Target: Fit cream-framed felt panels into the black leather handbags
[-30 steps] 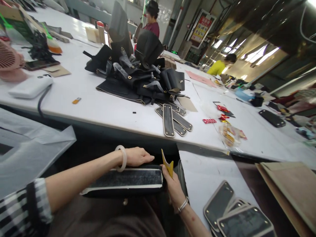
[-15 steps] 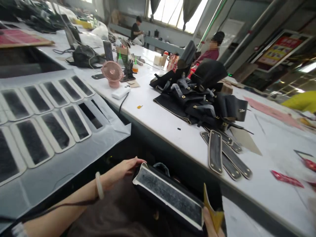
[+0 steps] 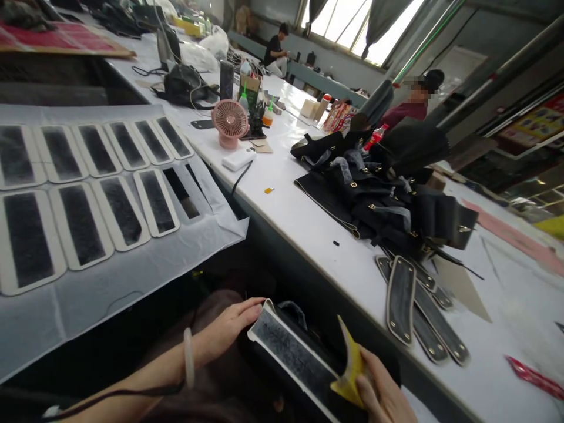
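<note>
So the bag point(image 3: 293, 349) is down at the bottom middle of the frame, lying at a slant with its dark panel facing up and pale edging running around it. The left hand point(image 3: 235, 326) is at the panel's upper-left end, fingers stretched along that corner and touching it. Can't tell if it's actually gripping, since the thumb side is hidden. There's a pale bangle point(image 3: 189, 357) on that wrist.

The right hand point(image 3: 385, 388), bottom right of center, has a notched yellow piece point(image 3: 352, 370) pinched between thumb and fingers, with its pointy end sticking up. It sits over the bag's lower-right end; can't really say if it's touching the panel.

Left side of the frame is a whitish sheet point(image 3: 132, 282) with two rows of dark panels point(image 3: 83, 223) with pale borders. Across the long white table point(image 3: 282, 170) there's a pink fan point(image 3: 230, 120) near the upper middle, with a white box point(image 3: 238, 158) just below it. Right of center is a messy heap of black bags point(image 3: 379, 205), then some overlapping studded straps point(image 3: 402, 299) below that, and a red wrapper point(image 3: 535, 376) at lower right.
</note>
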Tool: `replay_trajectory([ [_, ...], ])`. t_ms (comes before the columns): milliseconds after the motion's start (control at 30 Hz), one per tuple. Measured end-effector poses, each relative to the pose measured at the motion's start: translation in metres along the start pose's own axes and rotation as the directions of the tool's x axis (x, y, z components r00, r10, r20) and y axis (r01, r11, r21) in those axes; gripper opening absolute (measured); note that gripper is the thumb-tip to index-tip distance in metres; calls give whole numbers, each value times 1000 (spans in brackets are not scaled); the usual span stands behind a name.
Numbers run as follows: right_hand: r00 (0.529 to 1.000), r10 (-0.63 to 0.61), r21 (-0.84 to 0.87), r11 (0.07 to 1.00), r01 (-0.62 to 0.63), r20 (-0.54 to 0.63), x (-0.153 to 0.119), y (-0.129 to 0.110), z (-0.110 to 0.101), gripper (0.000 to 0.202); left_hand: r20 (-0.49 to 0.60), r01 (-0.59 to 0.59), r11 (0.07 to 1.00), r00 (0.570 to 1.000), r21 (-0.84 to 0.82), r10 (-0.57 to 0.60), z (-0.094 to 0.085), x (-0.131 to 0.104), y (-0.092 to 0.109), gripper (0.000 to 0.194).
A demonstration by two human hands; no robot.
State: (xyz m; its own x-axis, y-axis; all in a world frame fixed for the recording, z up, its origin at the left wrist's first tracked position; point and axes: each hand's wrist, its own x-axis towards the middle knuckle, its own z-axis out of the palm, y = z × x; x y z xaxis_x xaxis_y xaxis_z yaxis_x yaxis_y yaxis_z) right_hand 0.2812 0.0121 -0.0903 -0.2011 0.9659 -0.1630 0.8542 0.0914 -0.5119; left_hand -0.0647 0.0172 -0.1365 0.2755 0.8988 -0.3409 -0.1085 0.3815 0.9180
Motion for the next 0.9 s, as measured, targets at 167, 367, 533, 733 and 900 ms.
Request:
replay_trajectory([
  [167,947,-319,-365,877,312,41,63,-66,16,52,6,-51,998,999,36,51,2,-1,1,42],
  [367,814,-540,-455,683,572,213,126,-122,45,43,-20,-85,996,996,-27,84,5,0,-3,39],
  [533,726,-625,-441,586,680,287,153,-139,48,39,-161,-1,986,987,-164,-25,10,2,-16,60],
  [733,599,-710,-395,463,794,371,168,-154,47,41,-257,-73,940,966,-334,-17,20,2,-21,89],
  [900,507,-756,-345,384,856,414,175,-157,47,41,-359,-158,906,933,-393,7,26,-2,-12,94],
])
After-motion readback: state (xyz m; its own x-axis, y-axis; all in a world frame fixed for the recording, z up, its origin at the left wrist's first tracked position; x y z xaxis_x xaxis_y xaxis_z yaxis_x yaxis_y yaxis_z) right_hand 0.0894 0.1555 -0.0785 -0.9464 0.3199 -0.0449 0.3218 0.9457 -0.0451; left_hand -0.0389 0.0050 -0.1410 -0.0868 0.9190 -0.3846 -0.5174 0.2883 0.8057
